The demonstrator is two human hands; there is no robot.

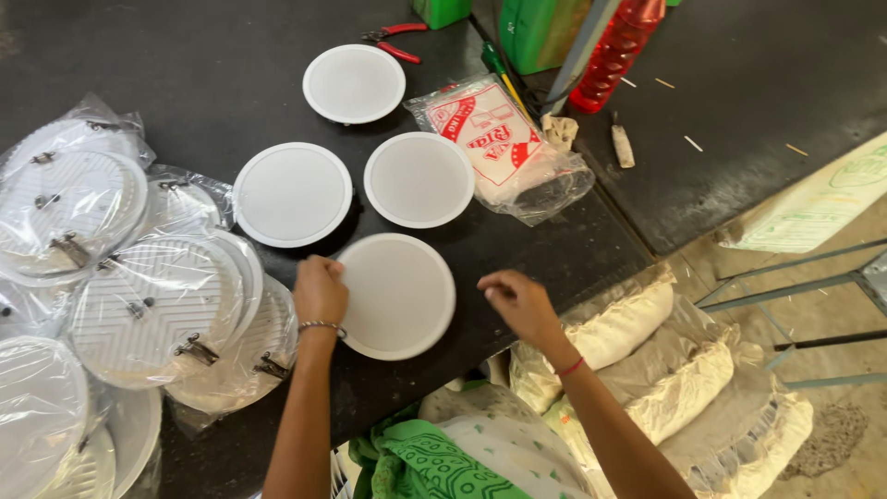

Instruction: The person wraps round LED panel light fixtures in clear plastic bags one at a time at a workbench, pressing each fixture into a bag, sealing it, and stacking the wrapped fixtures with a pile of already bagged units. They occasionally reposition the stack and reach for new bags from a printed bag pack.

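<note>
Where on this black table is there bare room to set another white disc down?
Free: the far-left table beyond the bagged discs, and the near edge between the nearest disc and the printed bag, by the right hand. Crowded: the left side, and the centre beyond the left hand.

My left hand [320, 292] lay knuckles up, fingers [325, 268] curled under in a loose fist, a thin bracelet at the wrist. Its forearm ran almost straight up from the near edge. My right hand [519, 305] sat to the right, well apart from the left, palm down, fingers bent and drawn together toward the thumb. A red band circled that wrist, and the forearm slanted in from the near right.
</note>
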